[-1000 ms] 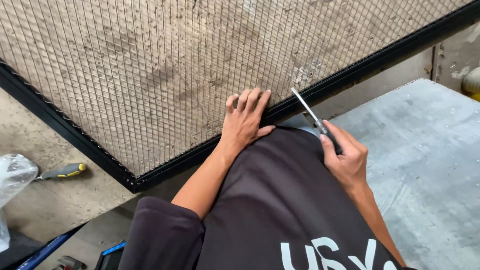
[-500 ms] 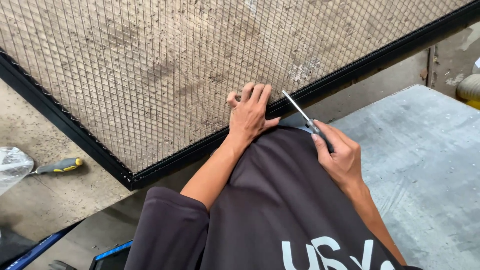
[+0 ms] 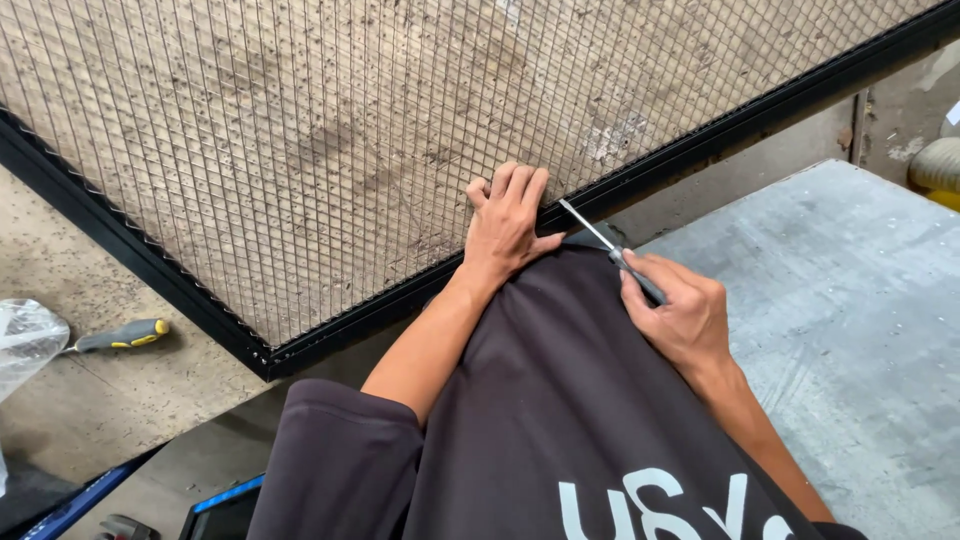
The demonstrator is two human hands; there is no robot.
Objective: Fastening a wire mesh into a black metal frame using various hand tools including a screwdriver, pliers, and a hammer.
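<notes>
A large wire-mesh panel (image 3: 330, 140) in a black metal frame (image 3: 700, 130) lies tilted across the upper view. My left hand (image 3: 507, 222) presses flat on the mesh right at the frame's lower edge. My right hand (image 3: 677, 317) grips a screwdriver (image 3: 605, 245) with a dark handle. Its metal tip points up-left and meets the black frame just right of my left hand. My dark shirt (image 3: 520, 420) fills the lower middle.
A second screwdriver (image 3: 122, 335) with a grey-and-yellow handle lies on the concrete floor at left, beside a clear plastic bag (image 3: 25, 345). A grey metal plate (image 3: 860, 330) covers the right side. Blue-edged items (image 3: 215, 505) sit at the bottom left.
The view has shifted slightly. My right hand has brought the screwdriver tip closer to the frame beside my left hand, which stays pressed on the mesh.
</notes>
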